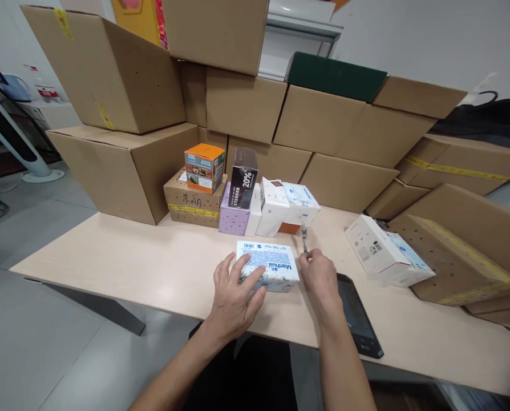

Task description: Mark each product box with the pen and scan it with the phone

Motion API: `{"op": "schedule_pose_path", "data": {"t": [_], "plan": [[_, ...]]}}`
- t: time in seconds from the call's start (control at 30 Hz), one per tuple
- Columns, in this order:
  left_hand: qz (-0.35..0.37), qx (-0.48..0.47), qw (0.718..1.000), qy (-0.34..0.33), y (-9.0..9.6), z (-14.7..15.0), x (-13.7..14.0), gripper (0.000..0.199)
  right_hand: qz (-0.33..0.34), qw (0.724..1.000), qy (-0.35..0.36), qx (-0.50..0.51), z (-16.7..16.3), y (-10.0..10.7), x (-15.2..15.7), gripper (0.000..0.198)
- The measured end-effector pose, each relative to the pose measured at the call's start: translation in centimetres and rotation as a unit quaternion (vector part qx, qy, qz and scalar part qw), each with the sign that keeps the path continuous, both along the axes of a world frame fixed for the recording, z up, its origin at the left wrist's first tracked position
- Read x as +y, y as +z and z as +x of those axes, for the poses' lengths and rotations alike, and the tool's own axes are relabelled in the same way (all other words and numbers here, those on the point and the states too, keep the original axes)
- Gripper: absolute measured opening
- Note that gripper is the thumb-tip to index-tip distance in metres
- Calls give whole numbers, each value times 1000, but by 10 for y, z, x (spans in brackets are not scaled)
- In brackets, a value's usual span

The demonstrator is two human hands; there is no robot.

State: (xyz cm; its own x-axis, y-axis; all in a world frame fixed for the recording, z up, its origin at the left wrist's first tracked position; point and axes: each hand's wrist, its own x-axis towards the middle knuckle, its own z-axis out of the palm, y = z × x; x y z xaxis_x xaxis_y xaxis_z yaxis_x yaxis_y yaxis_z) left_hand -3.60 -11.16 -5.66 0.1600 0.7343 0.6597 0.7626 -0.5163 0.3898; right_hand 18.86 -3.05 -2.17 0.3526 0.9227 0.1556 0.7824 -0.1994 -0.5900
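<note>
Bare forearms [347, 365] reach over a pale wood-topped table [152, 268], a black tablet [360, 319] beside the right one. Small cartons [272, 211] stand beyond, backed by stacked cardboard boxes [244, 105]. Flat near the front edge lies the light-blue, floral Manhua box [274, 260]. The left hand [235, 297] rests spread fingers on it; the right hand [320, 279] pinches a slim grey tool [304, 240].

An office stockroom or packing room, it seems: taped cardboard boxes [146, 80] stacked across the upper half of the frame behind 1 pale table [152, 268], grey floor tiles [28, 319] at lower left, a tower fan [9, 128] at upper left.
</note>
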Motion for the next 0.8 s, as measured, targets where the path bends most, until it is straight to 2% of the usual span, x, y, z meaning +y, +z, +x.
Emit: {"op": "schedule_pose_path", "data": {"t": [0.1,0.2,0.3,0.37,0.4,0.5,0.6,0.8], "plan": [[15,5,1000,10,1,2,0,40,96,990,-9,98,-1,7,-4,23],[22,12,1000,17,1,2,1,39,165,967,10,195,-9,19,-10,26],[26,22,999,17,2,2,1,40,198,925,89,313,-24,30,-17,26],[31,27,999,18,4,2,0,39,196,899,142,365,-36,32,-21,27],[34,28,999,19,4,3,0,39,186,898,159,367,-41,31,-22,27],[40,24,999,20,5,3,0,36,160,921,173,311,-54,19,-24,27],[47,21,999,19,4,4,1,34,161,928,175,286,-58,9,-24,25],[43,18,999,27,3,4,2,33,177,916,202,298,-58,19,-26,29]]}}
